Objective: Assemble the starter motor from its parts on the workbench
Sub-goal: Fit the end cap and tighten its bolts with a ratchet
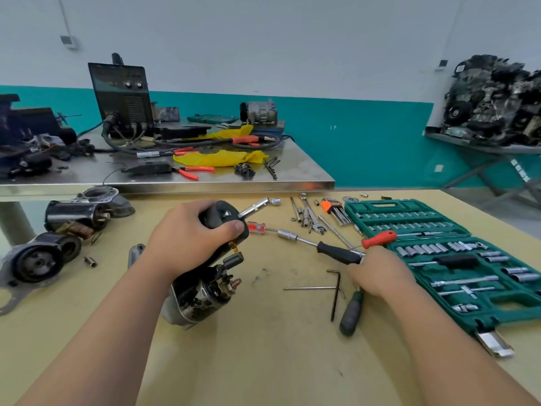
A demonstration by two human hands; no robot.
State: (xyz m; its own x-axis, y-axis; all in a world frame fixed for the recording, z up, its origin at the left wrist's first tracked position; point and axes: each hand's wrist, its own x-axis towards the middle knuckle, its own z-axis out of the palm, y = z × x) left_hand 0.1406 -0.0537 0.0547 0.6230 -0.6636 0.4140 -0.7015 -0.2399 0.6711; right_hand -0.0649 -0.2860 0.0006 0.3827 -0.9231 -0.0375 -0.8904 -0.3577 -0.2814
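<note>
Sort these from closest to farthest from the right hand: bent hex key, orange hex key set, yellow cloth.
1. Bent hex key, just left of the right hand.
2. Orange hex key set, farther back on the workbench.
3. Yellow cloth, on the steel table behind.

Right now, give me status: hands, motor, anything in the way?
Left hand grips motor top, motor standing on bench. Right hand holds black-handled driver, tip short of motor. Hex keys loose beside right hand, nothing blocking.

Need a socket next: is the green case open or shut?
Open: the green case lies flat on the bench, rows of sockets exposed.
</note>
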